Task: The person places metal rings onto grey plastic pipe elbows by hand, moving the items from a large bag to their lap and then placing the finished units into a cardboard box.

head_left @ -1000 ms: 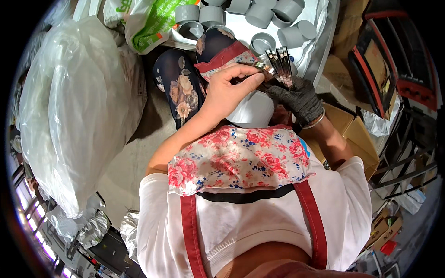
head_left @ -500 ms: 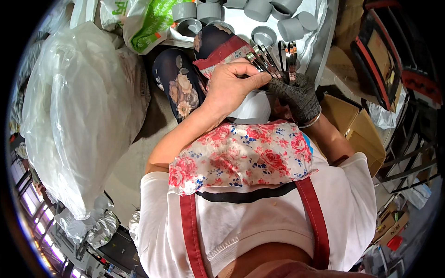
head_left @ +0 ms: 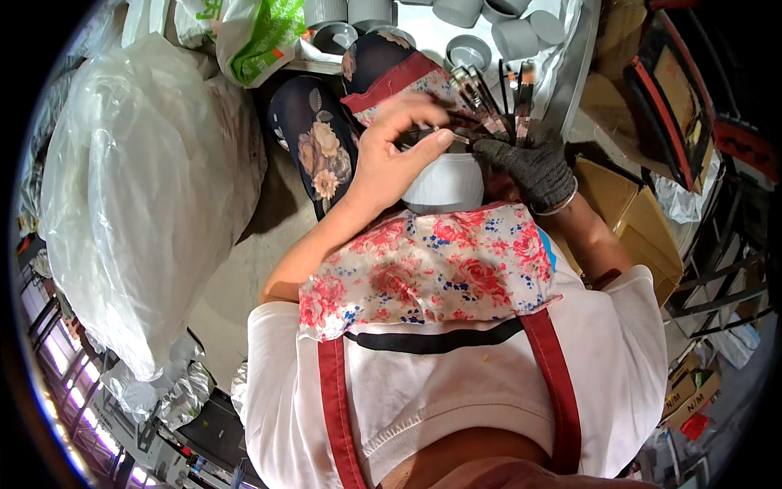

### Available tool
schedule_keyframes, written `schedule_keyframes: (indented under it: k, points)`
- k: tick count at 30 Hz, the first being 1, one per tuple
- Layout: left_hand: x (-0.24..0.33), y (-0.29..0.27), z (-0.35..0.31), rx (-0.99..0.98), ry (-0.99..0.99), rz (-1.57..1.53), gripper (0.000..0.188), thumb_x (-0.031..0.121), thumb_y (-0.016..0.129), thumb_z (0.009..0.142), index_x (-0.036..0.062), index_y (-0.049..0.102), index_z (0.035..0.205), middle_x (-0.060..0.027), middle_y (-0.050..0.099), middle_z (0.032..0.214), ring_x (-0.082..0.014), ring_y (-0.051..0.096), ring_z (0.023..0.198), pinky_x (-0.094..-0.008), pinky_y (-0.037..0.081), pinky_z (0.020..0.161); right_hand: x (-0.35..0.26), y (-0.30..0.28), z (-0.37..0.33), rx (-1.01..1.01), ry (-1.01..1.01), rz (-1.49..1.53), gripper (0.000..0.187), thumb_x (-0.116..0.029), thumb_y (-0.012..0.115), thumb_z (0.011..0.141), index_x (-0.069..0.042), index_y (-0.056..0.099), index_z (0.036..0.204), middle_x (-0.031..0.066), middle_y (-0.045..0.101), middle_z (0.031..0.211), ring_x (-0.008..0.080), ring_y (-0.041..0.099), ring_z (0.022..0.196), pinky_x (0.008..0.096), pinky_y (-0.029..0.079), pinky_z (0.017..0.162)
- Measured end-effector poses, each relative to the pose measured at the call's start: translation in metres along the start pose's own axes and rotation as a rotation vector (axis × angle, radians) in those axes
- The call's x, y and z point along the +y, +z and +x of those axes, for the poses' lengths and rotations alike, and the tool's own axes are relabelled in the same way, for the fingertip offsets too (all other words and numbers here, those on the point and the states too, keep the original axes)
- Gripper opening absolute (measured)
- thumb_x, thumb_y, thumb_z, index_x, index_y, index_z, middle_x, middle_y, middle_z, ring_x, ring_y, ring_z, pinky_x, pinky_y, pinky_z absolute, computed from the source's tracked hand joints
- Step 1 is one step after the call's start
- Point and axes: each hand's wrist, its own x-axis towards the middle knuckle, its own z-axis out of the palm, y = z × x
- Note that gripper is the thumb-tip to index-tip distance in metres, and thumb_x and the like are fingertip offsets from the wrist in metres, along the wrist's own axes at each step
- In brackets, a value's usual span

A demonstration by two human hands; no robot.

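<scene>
Bulging plastic bag (head_left: 138, 204): far left.
Left hand (head_left: 399, 147): bare, fingers blurred beside shiny strips (head_left: 524, 110); cannot tell whether it grips one.
Right hand (head_left: 533, 167): gloved, clamped round the strips' lower ends, presumably keeping their tops free.
Change since half a second ago: left thumb and fingers stand wider apart.

Bright light falls on the middle of the frame, whitening the shirt (head_left: 456, 399) and putting a sheen on the plastic bag (head_left: 130, 212) at left; dark shadow lies on the floor (head_left: 232, 322) to its right. Blur smears the fingers (head_left: 414, 107) of the left hand (head_left: 384, 159) and softens the thin strips (head_left: 524, 106) at upper centre. Glaring, purple-tinged streaks (head_left: 77, 397) mark the lower left. Edges bow toward black corners.
</scene>
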Motion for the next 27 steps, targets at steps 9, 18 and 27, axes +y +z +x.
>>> schedule_keyframes:
  k: [9, 18, 27]
  points:
    - [-0.006, -0.036, -0.011, -0.308, 0.083, 0.111, 0.016, 0.009, 0.070, 0.069, 0.0037, 0.066, 0.084, -0.0021, 0.055, 0.080, -0.0108, 0.051, 0.075, -0.0226, 0.041, 0.067, -0.013, -0.006, -0.001, -0.118, 0.026, -0.222, 0.028, -0.020, 0.064, 0.074, -0.009, 0.060, 0.101, 0.0086, 0.061, 0.088, 0.0188, 0.059, 0.078, 0.0282, 0.047, 0.069]
    - [-0.017, -0.044, -0.018, -0.172, -0.054, 0.002, 0.015, 0.011, 0.066, 0.073, -0.0001, 0.066, 0.084, -0.0041, 0.053, 0.092, -0.0129, 0.048, 0.089, -0.0240, 0.039, 0.076, 0.008, -0.026, 0.025, -0.303, -0.140, -0.497, 0.027, -0.022, 0.063, 0.075, -0.003, 0.060, 0.094, 0.0105, 0.061, 0.078, 0.0233, 0.058, 0.070, 0.0314, 0.046, 0.067]
    - [-0.012, -0.034, -0.015, -0.196, -0.174, -0.385, 0.036, 0.018, 0.064, 0.076, 0.0020, 0.055, 0.106, -0.0042, 0.056, 0.096, -0.0118, 0.050, 0.090, -0.0220, 0.039, 0.078, -0.008, -0.026, 0.004, -0.312, 0.194, 0.117, 0.022, -0.017, 0.064, 0.075, -0.003, 0.060, 0.091, 0.0036, 0.062, 0.077, 0.0083, 0.055, 0.070, 0.0241, 0.045, 0.066]
